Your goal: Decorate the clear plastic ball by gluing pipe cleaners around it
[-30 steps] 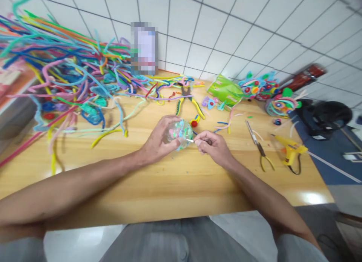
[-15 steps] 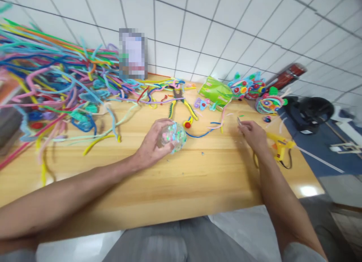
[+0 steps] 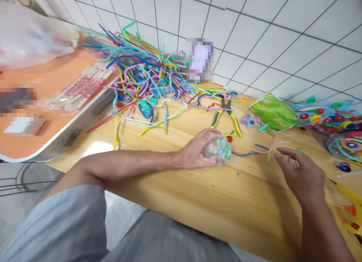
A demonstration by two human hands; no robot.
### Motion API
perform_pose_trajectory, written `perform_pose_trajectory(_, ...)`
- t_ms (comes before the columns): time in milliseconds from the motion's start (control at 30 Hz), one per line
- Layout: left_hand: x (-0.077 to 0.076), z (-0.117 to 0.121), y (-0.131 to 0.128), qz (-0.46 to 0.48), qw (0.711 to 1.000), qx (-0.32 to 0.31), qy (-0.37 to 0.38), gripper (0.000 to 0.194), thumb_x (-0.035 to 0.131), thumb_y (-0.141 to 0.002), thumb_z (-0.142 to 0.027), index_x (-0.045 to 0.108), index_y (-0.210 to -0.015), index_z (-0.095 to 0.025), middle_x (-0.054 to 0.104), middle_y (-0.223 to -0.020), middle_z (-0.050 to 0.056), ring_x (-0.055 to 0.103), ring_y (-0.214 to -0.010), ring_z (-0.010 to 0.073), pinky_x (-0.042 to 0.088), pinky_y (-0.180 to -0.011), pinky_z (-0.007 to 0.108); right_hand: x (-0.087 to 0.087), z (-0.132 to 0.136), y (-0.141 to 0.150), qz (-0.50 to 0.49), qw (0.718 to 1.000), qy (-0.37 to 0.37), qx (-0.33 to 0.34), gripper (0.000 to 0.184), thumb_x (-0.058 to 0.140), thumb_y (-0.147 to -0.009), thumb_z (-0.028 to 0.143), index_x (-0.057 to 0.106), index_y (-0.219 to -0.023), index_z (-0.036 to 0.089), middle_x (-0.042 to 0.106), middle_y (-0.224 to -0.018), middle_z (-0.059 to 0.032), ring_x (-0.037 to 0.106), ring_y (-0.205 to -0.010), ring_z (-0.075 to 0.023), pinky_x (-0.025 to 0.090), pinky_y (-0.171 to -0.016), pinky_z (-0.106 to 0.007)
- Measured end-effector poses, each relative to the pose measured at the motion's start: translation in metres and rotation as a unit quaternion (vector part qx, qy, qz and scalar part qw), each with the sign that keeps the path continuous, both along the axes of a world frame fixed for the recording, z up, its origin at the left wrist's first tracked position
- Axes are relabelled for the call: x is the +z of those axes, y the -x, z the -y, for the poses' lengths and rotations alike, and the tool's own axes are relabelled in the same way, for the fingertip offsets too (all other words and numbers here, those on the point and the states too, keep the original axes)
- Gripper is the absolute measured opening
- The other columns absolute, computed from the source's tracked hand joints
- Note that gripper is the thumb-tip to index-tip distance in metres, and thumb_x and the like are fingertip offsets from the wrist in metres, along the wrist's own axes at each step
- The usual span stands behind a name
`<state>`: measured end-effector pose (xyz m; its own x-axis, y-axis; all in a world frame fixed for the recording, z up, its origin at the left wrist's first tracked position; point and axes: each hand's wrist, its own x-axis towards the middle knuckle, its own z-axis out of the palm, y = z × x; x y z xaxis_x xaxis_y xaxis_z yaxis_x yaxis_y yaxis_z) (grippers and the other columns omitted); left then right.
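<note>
My left hand [image 3: 199, 149] is wrapped around a clear ball [image 3: 221, 152] filled with small coloured bits, resting at the tabletop. My right hand [image 3: 304, 175] hovers over the table to the right, its fingers curved and apart. A small pale glint shows between those fingers, too unclear to name. Just behind the ball are a red pompom [image 3: 229, 139] with a yellow piece and a blue pipe cleaner [image 3: 246, 154]. Yellow-and-green handled pliers [image 3: 226, 113] lie spread beyond it.
A tangle of pipe cleaners [image 3: 152, 73] covers the back left, near a propped phone [image 3: 199, 60]. A green packet [image 3: 273, 112] and decorated pipe-cleaner figures [image 3: 319, 113] stand back right. A yellow glue gun [image 3: 349, 205] lies at right. An orange table [image 3: 56, 77] adjoins on the left.
My right hand has left the ball, taking the thin tool to the right, and its fingers have since opened. My left hand keeps hold of the ball. The view has swung left.
</note>
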<state>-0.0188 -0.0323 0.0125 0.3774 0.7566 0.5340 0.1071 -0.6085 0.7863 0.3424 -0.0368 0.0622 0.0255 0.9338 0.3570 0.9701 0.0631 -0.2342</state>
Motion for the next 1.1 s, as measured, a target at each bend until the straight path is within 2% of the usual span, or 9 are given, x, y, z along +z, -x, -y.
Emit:
perform_pose_trajectory(167, -0.005, -0.003, -0.003, 0.016, 1.0, -0.002, -0.01, 0.058, 0.075, -0.089, -0.035, 0.054, -0.141, -0.022, 0.065, -0.14, 0.015, 0.062, -0.138, 0.0321, 0.053, -0.118, 0.057, 0.026, -0.018, 0.038, -0.043, 0.998, 0.002, 0.053, 0.03, 0.063, -0.094, 0.063, 0.072, -0.092, 0.034, 0.083, -0.098, -0.0107, 0.078, -0.089, -0.0395, 0.055, -0.073, -0.05)
perform_pose_trajectory(267, -0.007, -0.004, -0.004, 0.009, 1.0, -0.003, -0.006, 0.059, 0.077, -0.087, -0.036, 0.054, -0.14, -0.022, 0.066, -0.14, 0.016, 0.062, -0.139, 0.0322, 0.053, -0.119, 0.056, 0.051, -0.036, 0.07, -0.044, 0.994, 0.01, 0.097, 0.029, 0.065, -0.095, 0.056, 0.068, -0.084, 0.029, 0.081, -0.088, -0.0102, 0.07, -0.067, -0.0311, 0.051, -0.069, -0.045)
perform_pose_trajectory(433, -0.011, -0.005, -0.009, 0.017, 1.0, -0.004, -0.025, 0.065, 0.079, -0.084, -0.036, 0.052, -0.141, -0.021, 0.065, -0.14, 0.017, 0.062, -0.137, 0.0325, 0.053, -0.119, 0.055, 0.079, -0.087, 0.147, -0.032, 0.956, 0.054, 0.286, 0.027, 0.062, -0.1, 0.042, 0.072, -0.081, 0.026, 0.078, -0.081, -0.0066, 0.071, -0.075, -0.0267, 0.05, -0.073, -0.039)
perform_pose_trajectory(533, -0.011, -0.005, -0.01, 0.008, 1.0, -0.002, -0.013, 0.067, 0.079, -0.083, -0.035, 0.052, -0.142, -0.021, 0.064, -0.142, 0.017, 0.062, -0.138, 0.0333, 0.052, -0.12, 0.055, 0.072, -0.121, 0.196, 0.003, 0.916, 0.085, 0.393, 0.023, 0.062, -0.102, 0.037, 0.079, -0.091, 0.026, 0.082, -0.092, -0.0065, 0.074, -0.087, -0.0265, 0.054, -0.082, -0.04)
perform_pose_trajectory(633, -0.009, -0.004, -0.01, 0.004, 1.0, -0.002, 0.0, 0.066, 0.08, -0.083, -0.039, 0.055, -0.141, -0.019, 0.063, -0.145, 0.018, 0.061, -0.139, 0.0334, 0.051, -0.122, 0.052, 0.051, -0.148, 0.235, 0.048, 0.871, 0.106, 0.477, 0.02, 0.063, -0.1, 0.026, 0.082, -0.106, 0.024, 0.084, -0.109, -0.009, 0.077, -0.104, -0.0281, 0.056, -0.095, -0.042)
perform_pose_trajectory(733, -0.006, -0.004, -0.011, -0.007, 1.0, -0.008, 0.013, 0.066, 0.081, -0.084, -0.045, 0.058, -0.139, -0.017, 0.064, -0.145, 0.019, 0.062, -0.139, 0.0332, 0.05, -0.123, 0.048, 0.029, -0.165, 0.262, 0.089, 0.839, 0.118, 0.523, 0.028, 0.064, -0.098, 0.02, 0.08, -0.121, 0.019, 0.083, -0.124, -0.0132, 0.075, -0.121, -0.0307, 0.055, -0.107, -0.046)
perform_pose_trajectory(833, -0.003, -0.005, -0.011, -0.021, 0.999, -0.008, 0.024, 0.066, 0.082, -0.085, -0.048, 0.06, -0.139, -0.017, 0.064, -0.147, 0.018, 0.061, -0.141, 0.0325, 0.049, -0.125, 0.047, 0.016, -0.173, 0.279, 0.106, 0.821, 0.143, 0.542, 0.036, 0.064, -0.097, 0.018, 0.077, -0.131, 0.019, 0.081, -0.131, -0.0144, 0.076, -0.119, -0.0305, 0.057, -0.105, -0.048)
perform_pose_trajectory(967, 0.001, -0.005, -0.012, -0.045, 0.998, -0.009, 0.034, 0.068, 0.084, -0.086, -0.046, 0.061, -0.142, -0.016, 0.064, -0.149, 0.017, 0.061, -0.144, 0.031, 0.046, -0.129, 0.043, 0.026, -0.175, 0.299, 0.088, 0.8, 0.165, 0.57, 0.036, 0.066, -0.096, 0.018, 0.078, -0.129, 0.023, 0.08, -0.134, -0.0116, 0.078, -0.105, -0.0269, 0.059, -0.1, -0.045)
perform_pose_trajectory(1100, 0.003, -0.005, -0.014, -0.048, 0.997, -0.011, 0.055, 0.069, 0.085, -0.086, -0.046, 0.061, -0.144, -0.018, 0.065, -0.15, 0.015, 0.058, -0.148, 0.0304, 0.046, -0.13, 0.043, 0.058, -0.172, 0.326, 0.065, 0.81, 0.166, 0.558, 0.031, 0.07, -0.093, 0.021, 0.083, -0.121, 0.028, 0.084, -0.101, -0.0044, 0.076, -0.091, -0.0242, 0.057, -0.087, -0.038)
